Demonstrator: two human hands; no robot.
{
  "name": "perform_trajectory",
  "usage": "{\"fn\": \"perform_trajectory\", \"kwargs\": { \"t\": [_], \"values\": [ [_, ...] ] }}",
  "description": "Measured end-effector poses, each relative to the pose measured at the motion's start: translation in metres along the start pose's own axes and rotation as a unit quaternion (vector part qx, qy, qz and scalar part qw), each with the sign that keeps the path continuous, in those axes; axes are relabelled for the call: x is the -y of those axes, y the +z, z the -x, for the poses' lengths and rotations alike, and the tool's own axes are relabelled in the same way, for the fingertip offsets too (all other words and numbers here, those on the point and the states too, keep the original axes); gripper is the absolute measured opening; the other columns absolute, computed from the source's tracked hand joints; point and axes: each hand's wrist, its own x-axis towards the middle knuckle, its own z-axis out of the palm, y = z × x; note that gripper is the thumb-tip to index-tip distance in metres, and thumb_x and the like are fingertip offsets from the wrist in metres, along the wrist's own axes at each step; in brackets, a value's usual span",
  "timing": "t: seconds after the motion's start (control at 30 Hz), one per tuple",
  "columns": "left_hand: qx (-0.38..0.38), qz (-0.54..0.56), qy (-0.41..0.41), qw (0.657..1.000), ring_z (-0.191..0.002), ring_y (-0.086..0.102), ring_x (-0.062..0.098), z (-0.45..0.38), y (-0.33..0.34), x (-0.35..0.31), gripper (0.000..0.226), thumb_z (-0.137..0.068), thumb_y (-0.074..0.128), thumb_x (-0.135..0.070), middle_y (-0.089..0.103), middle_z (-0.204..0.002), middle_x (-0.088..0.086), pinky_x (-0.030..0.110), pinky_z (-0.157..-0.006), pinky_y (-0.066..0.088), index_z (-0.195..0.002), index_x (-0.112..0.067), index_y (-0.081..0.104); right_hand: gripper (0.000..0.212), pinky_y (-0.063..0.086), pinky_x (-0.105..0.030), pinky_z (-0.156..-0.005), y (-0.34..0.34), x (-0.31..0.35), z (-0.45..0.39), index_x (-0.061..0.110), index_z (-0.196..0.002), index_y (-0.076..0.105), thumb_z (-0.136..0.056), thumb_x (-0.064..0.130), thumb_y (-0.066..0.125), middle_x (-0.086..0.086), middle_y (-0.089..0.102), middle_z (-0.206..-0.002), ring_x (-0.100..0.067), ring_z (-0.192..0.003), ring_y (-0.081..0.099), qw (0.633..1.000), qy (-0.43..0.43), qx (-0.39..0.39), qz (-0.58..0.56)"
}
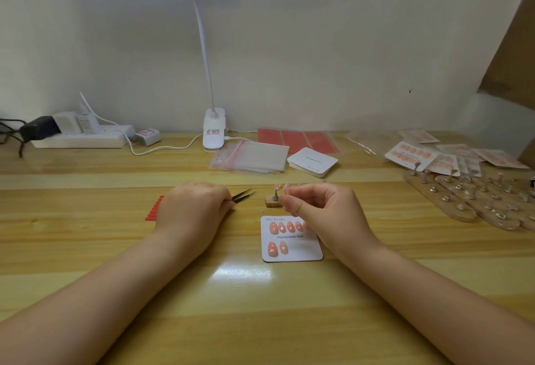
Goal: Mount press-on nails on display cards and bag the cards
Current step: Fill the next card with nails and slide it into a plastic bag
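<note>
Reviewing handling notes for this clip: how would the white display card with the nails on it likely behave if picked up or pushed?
The display card lies flat with crisp rounded corners, so it is probably stiff card, and light. The table looks glossy, so a push would likely slide it. The nails stand proud of it, so rubbing might dislodge them.

A pale wooden table (86, 249) stood against a plain white wall (318, 46). A white clip lamp (213, 130) rose on a bent neck at its back edge, its lit head glaring overhead. A brown board (512, 55) leaned at right.
</note>
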Motion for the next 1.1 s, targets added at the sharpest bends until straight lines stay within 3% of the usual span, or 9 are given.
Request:
{"fn": "perform_trajectory", "kwargs": {
  "t": [0.1,0.2,0.3,0.37,0.57,0.7,0.83,0.97,1.1],
  "values": [
    [-0.027,0.025,0.018,0.999,-0.092,0.06,0.025,0.002,0.0,-0.002,0.021,-0.093,0.058,-0.038,0.07,-0.095,-0.005,0.03,-0.067,0.037,-0.1,-0.024,0.072,0.016,0.048,-0.007,-0.068,0.0,0.0,0.002,0.019,-0.09,0.075,-0.075,0.023,0.08,0.012,0.073,-0.086,0.005,-0.076,0.068,0.999,-0.02,-0.015,0.037],
    [-0.018,0.202,0.001,0.979,-0.082,0.062,0.008,0.005,-0.01,-0.013,0.014,-0.093,0.058,-0.035,0.069,-0.087,-0.018,0.02,-0.063,0.041,-0.096,-0.029,0.071,0.012,0.044,-0.005,-0.064,0.0,0.002,0.005,0.022,-0.087,0.074,-0.076,0.021,0.08,0.018,0.069,-0.076,0.01,-0.07,0.063,0.991,-0.075,-0.025,0.108],
    [0.065,0.452,-0.077,0.887,-0.079,0.065,-0.002,0.009,-0.02,-0.031,0.011,-0.087,0.064,-0.036,0.073,-0.085,-0.017,0.01,-0.065,0.047,-0.097,-0.033,0.068,0.011,0.042,-0.004,-0.062,0.002,0.004,0.009,0.017,-0.087,0.076,-0.077,0.017,0.08,0.021,0.064,-0.072,0.011,-0.069,0.059,0.971,-0.148,-0.03,0.186],
    [0.086,0.517,-0.092,0.847,-0.078,0.067,-0.004,0.014,-0.022,-0.041,0.022,-0.079,0.066,-0.04,0.074,-0.087,-0.015,0.007,-0.064,0.046,-0.099,-0.03,0.068,0.009,0.04,-0.003,-0.063,0.004,0.004,0.011,0.015,-0.086,0.076,-0.078,0.014,0.079,0.017,0.064,-0.072,0.01,-0.069,0.059,0.958,-0.186,-0.032,0.214],
    [0.079,0.53,-0.082,0.84,-0.079,0.068,0.001,0.018,-0.023,-0.047,0.021,-0.076,0.068,-0.037,0.074,-0.084,-0.01,0.01,-0.065,0.048,-0.092,-0.025,0.072,0.006,0.04,-0.006,-0.066,0.007,0.007,0.016,0.015,-0.086,0.077,-0.08,0.013,0.077,0.008,0.071,-0.072,-0.002,-0.075,0.063,0.959,-0.202,-0.013,0.197],
    [0.062,0.535,-0.087,0.838,-0.077,0.069,0.003,0.017,-0.021,-0.045,0.008,-0.081,0.074,-0.019,0.074,-0.082,-0.007,0.011,-0.065,0.049,-0.088,-0.022,0.072,0.01,0.046,-0.013,-0.063,0.009,0.01,0.018,0.023,-0.087,0.076,-0.08,0.015,0.077,0.01,0.071,-0.071,-0.005,-0.073,0.064,0.979,-0.151,0.016,0.139],
    [0.049,0.572,-0.103,0.813,-0.074,0.068,0.003,0.017,-0.022,-0.044,0.01,-0.08,0.074,-0.019,0.074,-0.081,-0.005,0.012,-0.065,0.049,-0.09,-0.02,0.07,0.015,0.055,-0.028,-0.065,0.01,0.013,0.018,0.024,-0.091,0.075,-0.083,0.011,0.074,0.007,0.073,-0.075,-0.016,-0.071,0.068,0.993,-0.088,0.042,0.068],
    [0.021,0.582,-0.086,0.808,-0.068,0.067,0.003,0.017,-0.022,-0.044,0.009,-0.082,0.073,-0.016,0.073,-0.075,-0.005,0.013,-0.064,0.049,-0.089,-0.02,0.07,0.012,0.05,-0.015,-0.063,0.01,0.016,0.016,0.02,-0.091,0.075,-0.09,0.014,0.065,0.003,0.075,-0.078,-0.006,-0.074,0.069,0.997,-0.009,0.057,-0.044],
    [0.009,0.555,-0.04,0.831,-0.082,0.071,0.009,0.02,-0.023,-0.045,0.016,-0.079,0.071,-0.028,0.075,-0.088,-0.007,0.019,-0.073,0.055,-0.094,-0.025,0.071,0.012,0.051,-0.02,-0.065,0.013,0.016,0.015,0.014,-0.088,0.074,-0.092,0.014,0.063,-0.002,0.074,-0.078,-0.01,-0.073,0.068,0.988,0.07,0.062,-0.122]
  ]
}}
